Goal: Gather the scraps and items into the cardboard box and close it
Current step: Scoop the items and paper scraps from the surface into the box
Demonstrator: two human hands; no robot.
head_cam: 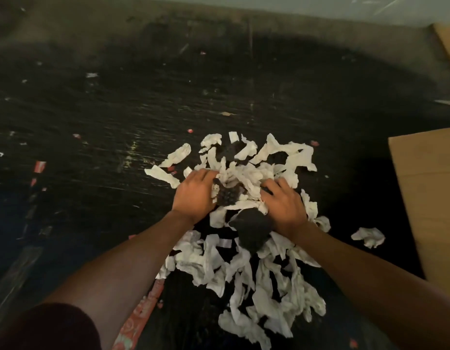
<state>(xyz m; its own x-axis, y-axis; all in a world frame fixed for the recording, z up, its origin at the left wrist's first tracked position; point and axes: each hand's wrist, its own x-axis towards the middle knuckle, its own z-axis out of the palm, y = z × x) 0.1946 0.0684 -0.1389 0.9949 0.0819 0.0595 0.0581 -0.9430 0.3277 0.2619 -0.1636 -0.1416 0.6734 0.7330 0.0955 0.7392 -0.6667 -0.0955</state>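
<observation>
A heap of torn white paper scraps (254, 271) lies on a dark, scratched surface, mixed with dark lumps (253, 229). My left hand (194, 195) presses into the left side of the heap's top, fingers curled round white scraps and a small dark lump (227, 195). My right hand (284, 205) pushes in from the right, fingers buried in the scraps. A cardboard box (428, 198) stands at the right edge; only a brown flap or side shows. One crumpled white scrap (367, 236) lies apart, between the heap and the box.
Small red and white bits are strewn over the dark surface (105, 117) to the left. A red printed strip (140, 311) lies at the lower left. Another cardboard piece (448, 44) leans at the top right. A pale wall runs along the far edge.
</observation>
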